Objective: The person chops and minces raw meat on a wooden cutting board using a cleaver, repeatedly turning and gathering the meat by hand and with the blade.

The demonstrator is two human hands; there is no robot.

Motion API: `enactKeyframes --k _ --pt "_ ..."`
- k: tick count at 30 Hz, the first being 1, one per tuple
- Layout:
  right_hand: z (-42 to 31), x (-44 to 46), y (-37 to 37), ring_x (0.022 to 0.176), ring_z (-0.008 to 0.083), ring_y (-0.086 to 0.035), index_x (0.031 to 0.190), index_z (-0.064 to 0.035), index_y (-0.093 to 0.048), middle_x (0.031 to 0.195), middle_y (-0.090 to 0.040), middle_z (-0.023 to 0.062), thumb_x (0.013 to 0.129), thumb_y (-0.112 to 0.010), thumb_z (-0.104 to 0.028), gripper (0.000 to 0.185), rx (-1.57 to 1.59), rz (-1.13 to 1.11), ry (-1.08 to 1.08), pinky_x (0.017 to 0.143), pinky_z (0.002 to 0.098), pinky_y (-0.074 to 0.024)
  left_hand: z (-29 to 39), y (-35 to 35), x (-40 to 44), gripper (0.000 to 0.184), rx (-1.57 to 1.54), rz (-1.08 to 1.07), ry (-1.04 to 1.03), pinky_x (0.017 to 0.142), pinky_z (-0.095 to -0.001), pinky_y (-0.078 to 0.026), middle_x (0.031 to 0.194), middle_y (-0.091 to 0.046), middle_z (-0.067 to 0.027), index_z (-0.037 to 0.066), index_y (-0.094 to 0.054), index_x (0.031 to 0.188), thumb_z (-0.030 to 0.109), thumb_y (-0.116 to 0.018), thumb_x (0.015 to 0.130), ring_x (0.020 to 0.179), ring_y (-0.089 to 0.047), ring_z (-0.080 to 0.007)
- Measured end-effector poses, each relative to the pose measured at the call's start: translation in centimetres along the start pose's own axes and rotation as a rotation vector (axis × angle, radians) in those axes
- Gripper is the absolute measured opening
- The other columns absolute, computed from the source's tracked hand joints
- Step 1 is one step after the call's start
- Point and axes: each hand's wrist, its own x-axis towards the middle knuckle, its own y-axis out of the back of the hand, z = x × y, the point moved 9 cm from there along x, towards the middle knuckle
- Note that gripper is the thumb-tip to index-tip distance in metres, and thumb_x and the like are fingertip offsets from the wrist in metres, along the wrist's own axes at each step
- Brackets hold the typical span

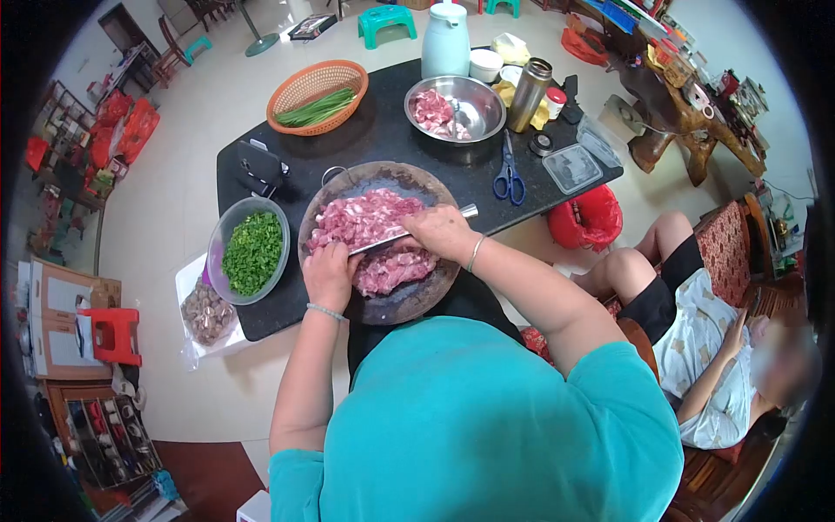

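Note:
Chopped pink meat [370,215] lies in two heaps on a round wooden board [426,300], one beyond the cleaver and one on my side. The cleaver [380,244] stands on edge between them, its metal handle end pointing right. My right hand [439,233] is wrapped round the cleaver near its handle. At the other end my left hand [330,277] has its fingers closed at the blade's tip, beside the nearer meat. A bowl of chopped greens [252,252] sits left of the board.
An orange basket [317,97] of long greens, a steel bowl [455,109] with meat, a thermos [530,96], blue scissors [509,174] and a plastic container [572,169] stand on the black table [374,139]. A seated person [704,348] is at the right.

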Motion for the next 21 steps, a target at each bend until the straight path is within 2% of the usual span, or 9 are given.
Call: enactKeyframes --k 5,7,8,10,13,15,16,17,21 --pt "0.0 -0.1 0.2 0.071 0.0281 -0.066 0.080 -0.0077 -0.057 0.072 -0.065 0.0116 0.083 -0.056 -0.050 0.043 0.024 -0.015 -0.023 0.062 0.0401 -0.0505 0.2 0.8 0.0 0.022 -0.026 0.046 -0.037 0.064 -0.0406 -0.041 0.077 -0.057 -0.0076 0.010 -0.053 0.075 0.027 -0.067 0.077 0.074 -0.056 -0.0278" --pt "0.6 0.8 0.3 0.070 0.0283 -0.066 0.080 -0.0078 -0.057 0.071 -0.064 0.0125 0.083 -0.056 -0.051 0.044 0.000 -0.085 -0.010 0.061 0.0408 -0.0504 -0.4 1.4 1.0 0.022 -0.055 0.006 -0.042 0.064 -0.0409 -0.042 0.076 -0.057 -0.0084 0.009 -0.053 0.076 0.026 -0.067 0.076 0.074 -0.056 -0.0288" --pt "1.0 1.6 1.5 0.070 0.0291 -0.066 0.081 -0.0083 -0.057 0.072 -0.064 0.0124 0.084 -0.055 -0.051 0.043 -0.018 -0.063 -0.013 0.060 0.0416 -0.0501 -0.8 2.1 1.8 0.022 -0.052 -0.004 -0.026 0.062 -0.0420 -0.041 0.076 -0.057 -0.0093 0.008 -0.054 0.076 0.026 -0.067 0.076 0.075 -0.056 -0.0300" --pt "0.4 2.7 5.9 0.070 0.0286 -0.066 0.080 -0.0105 -0.058 0.074 -0.064 0.0092 0.083 -0.056 -0.047 0.037 -0.072 0.162 0.051 0.061 0.0394 -0.0494 -0.6 5.4 3.9 0.021 -0.028 0.069 -0.037 0.061 -0.0433 -0.040 0.075 -0.057 -0.0101 0.008 -0.054 0.076 0.024 -0.066 0.077 0.075 -0.056 -0.0306" --pt "0.1 3.8 8.7 0.068 0.0261 -0.065 0.079 -0.0118 -0.059 0.070 -0.064 0.0084 0.082 -0.057 -0.048 0.037 -0.094 0.237 0.043 0.059 0.0389 -0.0484 -0.7 6.9 5.6 0.022 0.013 0.096 -0.027 0.060 -0.0434 -0.042 0.072 -0.057 -0.0089 0.008 -0.054 0.079 0.026 -0.067 0.077 0.072 -0.056 -0.0300" --pt "0.9 3.8 4.5 0.069 0.0265 -0.066 0.078 -0.0110 -0.059 0.071 -0.064 0.0092 0.082 -0.056 -0.050 0.039 -0.088 0.091 -0.006 0.060 0.0402 -0.0493 -1.5 3.1 4.4 0.023 -0.035 0.064 -0.017 0.060 -0.0429 -0.043 0.072 -0.058 -0.0088 0.009 -0.054 0.078 0.028 -0.068 0.076 0.071 -0.057 -0.0300" --pt "2.2 3.1 -1.3 0.071 0.0273 -0.066 0.079 -0.0105 -0.060 0.073 -0.065 0.0103 0.082 -0.056 -0.051 0.041 -0.017 -0.072 -0.041 0.062 0.0409 -0.0503 -2.3 -1.8 2.4 0.024 -0.019 -0.062 -0.042 0.061 -0.0424 -0.043 0.075 -0.059 -0.0088 0.010 -0.054 0.076 0.030 -0.068 0.076 0.074 -0.057 -0.0297" --pt "1.4 2.4 -0.2 0.072 0.0284 -0.066 0.080 -0.0097 -0.060 0.074 -0.066 0.0112 0.082 -0.056 -0.052 0.042 -0.044 0.042 -0.025 0.062 0.0410 -0.0510 -1.5 -1.0 1.9 0.024 0.026 0.048 -0.013 0.063 -0.0423 -0.043 0.078 -0.060 -0.0085 0.010 -0.055 0.075 0.031 -0.067 0.076 0.077 -0.057 -0.0290" --pt "1.3 2.5 -0.3 0.071 0.0285 -0.066 0.080 -0.0077 -0.060 0.074 -0.066 0.0114 0.083 -0.054 -0.052 0.044 -0.062 -0.045 -0.060 0.062 0.0397 -0.0515 -1.3 -0.5 2.1 0.025 -0.021 0.062 -0.042 0.063 -0.0404 -0.042 0.075 -0.057 -0.0078 0.010 -0.052 0.075 0.029 -0.067 0.077 0.076 -0.057 -0.0267"
